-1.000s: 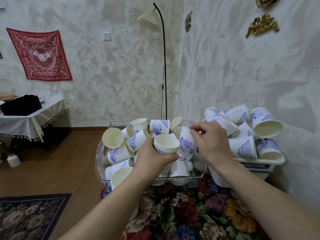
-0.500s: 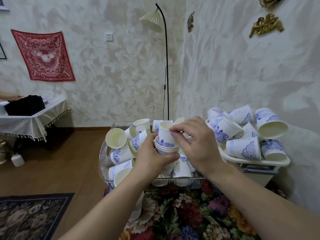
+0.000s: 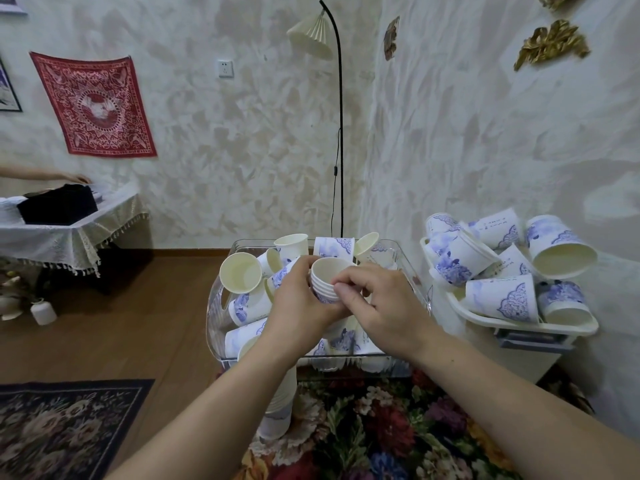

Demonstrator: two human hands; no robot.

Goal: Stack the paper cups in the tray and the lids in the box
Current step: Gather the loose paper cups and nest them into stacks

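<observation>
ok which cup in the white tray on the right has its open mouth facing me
The large cup at the white tray's far right, top of the pile. Its cream inside shows; the neighbouring cups mostly show printed sides.

Tight quarters over the clear tray

Loose paper cups crowd the clear tray to its rim; the white tray just beside it is heaped too. Open air lies above both, the lamp pole and wall behind.
</observation>
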